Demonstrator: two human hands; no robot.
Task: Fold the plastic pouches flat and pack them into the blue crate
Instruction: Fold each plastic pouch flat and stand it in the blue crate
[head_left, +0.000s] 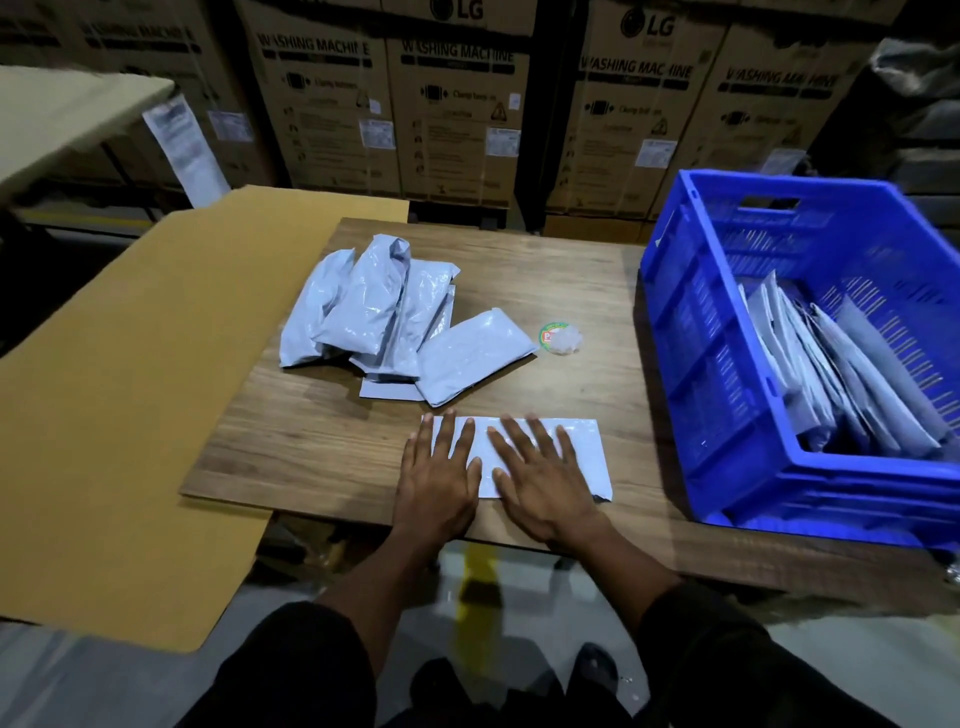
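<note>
- Both hands are down flat on the pouch being worked: left hand (436, 480) on its left end, right hand (543, 475) around the middle, fingers straight and spread, palms pressing, nothing gripped.
- That flattened pouch (584, 454) lies right under the hands near the front edge of the wooden table (311, 447), long axis running left to right, with its right end sticking out past the right hand.
- Blue crate (727, 364) sits off to the right of the right hand, so I'd guess that hand is the natural one to carry the pouch over. It already has a row of folded pouches (852, 395) standing on edge and leaning inside.
- Ahead of the hands and a bit to the left is the pile of puffy pouches (374, 306) still waiting to be flattened.
- Just right of that pile there's a small round thing (558, 338), maybe a tape roll or a lid, too blurry to call.
- Off to the left of the left hand, a big sheet of cardboard (130, 405) overlaps the table's side.
</note>
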